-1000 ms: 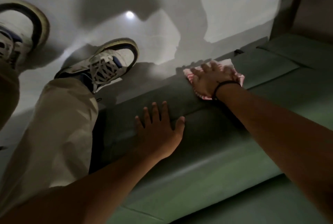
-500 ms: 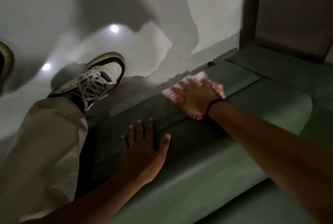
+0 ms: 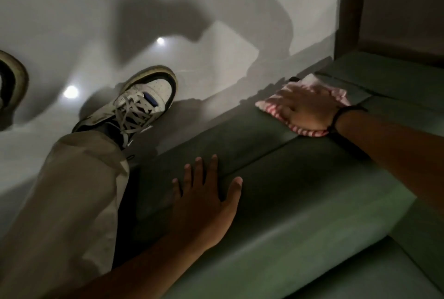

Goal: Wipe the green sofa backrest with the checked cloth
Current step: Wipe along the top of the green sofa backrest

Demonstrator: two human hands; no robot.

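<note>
The green sofa backrest [image 3: 240, 140] runs from the lower middle up to the right, with a seam along its top. A red-and-white checked cloth [image 3: 270, 106] lies on that top near the far end. My right hand [image 3: 310, 109], a black band on its wrist, presses flat on the cloth and covers most of it. My left hand [image 3: 204, 197] rests flat on the backrest nearer to me, fingers apart, holding nothing.
My leg in beige trousers [image 3: 72, 190] and a white sneaker [image 3: 141, 104] stand on the pale floor [image 3: 72, 22] behind the sofa. A second shoe [image 3: 12, 82] shows at the left edge. A dark panel [image 3: 403, 5] rises at the top right. The seat cushion [image 3: 360, 274] lies at the lower right.
My right hand has slid the cloth farther along the backrest top, away from my left hand. My left hand stays flat in the same place. The view has shifted.
</note>
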